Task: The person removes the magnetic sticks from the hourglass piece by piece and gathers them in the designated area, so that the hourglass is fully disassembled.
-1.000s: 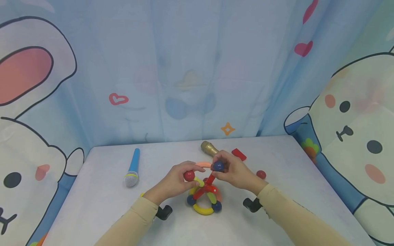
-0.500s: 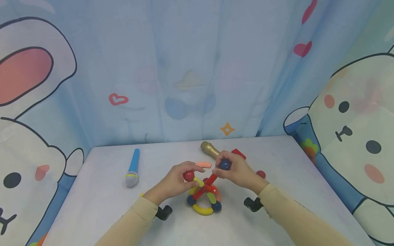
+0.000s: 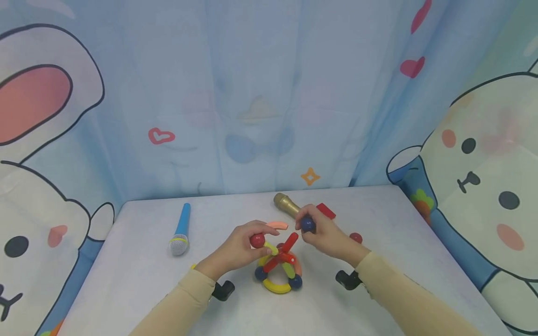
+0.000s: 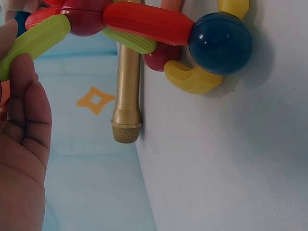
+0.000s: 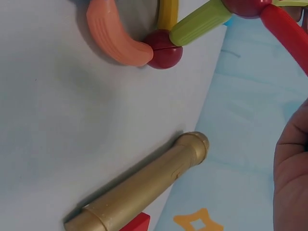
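Observation:
A toy frame of balls and rods stands on the table, its ring made of curved pieces such as a yellow curved piece (image 3: pixel 277 287) and blue balls (image 3: pixel 295 282). Above the ring, red rods (image 3: pixel 290 241) and yellow-green rods (image 4: pixel 41 41) meet at a red ball (image 4: pixel 84 17). My left hand (image 3: pixel 237 247) pinches another red ball (image 3: pixel 257 241) at the end of a yellow-green rod. An orange curved piece (image 3: pixel 278 225) shows by its fingertips; whether they touch is unclear. My right hand (image 3: pixel 328 235) holds a blue ball (image 3: pixel 308 224), apart from the upper red rod's free end.
Behind the frame lies a gold microphone (image 3: pixel 286 204), with a red block (image 3: pixel 326 211) to its right. A loose red ball (image 3: pixel 356 237) sits beyond the right wrist. At the left is a blue microphone (image 3: pixel 182 228). A printed curtain (image 3: pixel 260 93) hangs behind the table.
My right hand has moved slightly right with the blue ball, away from the upper red rod, whose end now shows. The left hand and the frame have stayed nearly still.

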A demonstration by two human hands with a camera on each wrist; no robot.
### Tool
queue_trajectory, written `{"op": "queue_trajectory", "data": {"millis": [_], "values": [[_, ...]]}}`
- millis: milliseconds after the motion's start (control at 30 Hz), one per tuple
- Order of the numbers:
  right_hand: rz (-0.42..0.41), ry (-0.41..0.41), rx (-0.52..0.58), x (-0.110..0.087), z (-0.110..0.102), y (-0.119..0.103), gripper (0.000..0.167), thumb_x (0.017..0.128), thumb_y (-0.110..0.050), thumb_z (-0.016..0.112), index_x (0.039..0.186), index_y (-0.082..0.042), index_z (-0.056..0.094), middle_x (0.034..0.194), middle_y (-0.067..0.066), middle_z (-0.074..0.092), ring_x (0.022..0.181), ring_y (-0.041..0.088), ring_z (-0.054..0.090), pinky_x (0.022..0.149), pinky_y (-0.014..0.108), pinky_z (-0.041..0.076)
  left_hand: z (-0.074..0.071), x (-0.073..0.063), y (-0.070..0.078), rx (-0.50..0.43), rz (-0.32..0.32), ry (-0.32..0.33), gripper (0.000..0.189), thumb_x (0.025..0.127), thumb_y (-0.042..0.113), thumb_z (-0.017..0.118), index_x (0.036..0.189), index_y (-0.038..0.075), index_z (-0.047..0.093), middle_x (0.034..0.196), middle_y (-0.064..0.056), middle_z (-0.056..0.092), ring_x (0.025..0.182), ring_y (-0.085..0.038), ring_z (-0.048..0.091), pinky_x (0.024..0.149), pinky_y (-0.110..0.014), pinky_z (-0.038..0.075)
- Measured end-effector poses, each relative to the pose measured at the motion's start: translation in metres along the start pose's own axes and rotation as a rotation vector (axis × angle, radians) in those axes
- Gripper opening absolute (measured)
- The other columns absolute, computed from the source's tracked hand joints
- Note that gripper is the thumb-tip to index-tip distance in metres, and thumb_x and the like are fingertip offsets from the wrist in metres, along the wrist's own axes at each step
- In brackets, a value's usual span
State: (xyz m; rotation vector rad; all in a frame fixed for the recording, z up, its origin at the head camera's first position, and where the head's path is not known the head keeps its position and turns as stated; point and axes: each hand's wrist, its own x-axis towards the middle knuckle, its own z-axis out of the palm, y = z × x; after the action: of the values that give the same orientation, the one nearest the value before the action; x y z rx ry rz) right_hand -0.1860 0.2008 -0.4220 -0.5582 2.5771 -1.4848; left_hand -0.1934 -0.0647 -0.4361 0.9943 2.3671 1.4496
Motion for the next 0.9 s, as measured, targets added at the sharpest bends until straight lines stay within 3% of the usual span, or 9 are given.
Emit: {"op": "queue_trajectory", "data": {"millis": [133, 267, 467, 600, 900], "values": [[-0.005, 0.006, 0.024, -0.005, -0.005, 0.006, 0.035, 0.093, -0.001, 0.067, 0.12, -0.011, 0.046, 0.117, 0.006, 0.06, 0.115, 0.033, 0.058, 0.093, 0.038, 0.053, 0.0, 0.0, -0.001, 0.006, 0.014, -0.001, 0.046, 0.085, 0.004, 0.079, 0.126, 0.019, 0.067, 0.127, 0.01, 0.06, 0.119, -0.014, 0.055, 0.093, -0.025, 0.05], [-0.004, 0.037, 0.024, -0.012, -0.015, 0.015, 0.039, 0.09, -0.007, 0.074, 0.124, -0.013, 0.055, 0.122, 0.009, 0.059, 0.11, 0.029, 0.063, 0.088, 0.035, 0.055, 0.0, -0.001, 0.0, -0.006, 0.006, -0.003, 0.047, 0.085, 0.003, 0.078, 0.125, 0.024, 0.067, 0.126, 0.012, 0.06, 0.121, -0.017, 0.055, 0.092, -0.025, 0.05], [0.048, 0.101, -0.147, -0.031, -0.041, 0.034, 0.044, 0.088, -0.014, 0.078, 0.128, -0.015, 0.061, 0.121, 0.008, 0.061, 0.105, 0.027, 0.064, 0.084, 0.037, 0.057, 0.0, -0.001, 0.001, -0.012, -0.003, -0.002, 0.047, 0.085, 0.003, 0.078, 0.125, 0.024, 0.067, 0.126, 0.012, 0.06, 0.122, -0.016, 0.054, 0.093, -0.025, 0.05], [0.149, 0.142, -0.192, -0.049, -0.066, 0.063, 0.047, 0.088, -0.018, 0.079, 0.131, -0.015, 0.061, 0.125, 0.01, 0.06, 0.107, 0.031, 0.063, 0.084, 0.037, 0.057, 0.0, -0.002, 0.002, -0.007, -0.009, 0.001, 0.046, 0.085, 0.002, 0.078, 0.125, 0.024, 0.067, 0.128, 0.01, 0.059, 0.122, -0.015, 0.054, 0.092, -0.025, 0.05], [0.306, 0.228, -0.313, -0.082, -0.108, 0.138, 0.053, 0.093, -0.022, 0.072, 0.138, -0.002, 0.051, 0.131, 0.026, 0.056, 0.118, 0.047, 0.055, 0.091, 0.057, 0.05, 0.001, -0.002, 0.001, 0.003, -0.01, 0.006, 0.045, 0.086, 0.003, 0.078, 0.123, 0.025, 0.067, 0.129, 0.01, 0.059, 0.118, -0.013, 0.054, 0.091, -0.025, 0.051]]}}
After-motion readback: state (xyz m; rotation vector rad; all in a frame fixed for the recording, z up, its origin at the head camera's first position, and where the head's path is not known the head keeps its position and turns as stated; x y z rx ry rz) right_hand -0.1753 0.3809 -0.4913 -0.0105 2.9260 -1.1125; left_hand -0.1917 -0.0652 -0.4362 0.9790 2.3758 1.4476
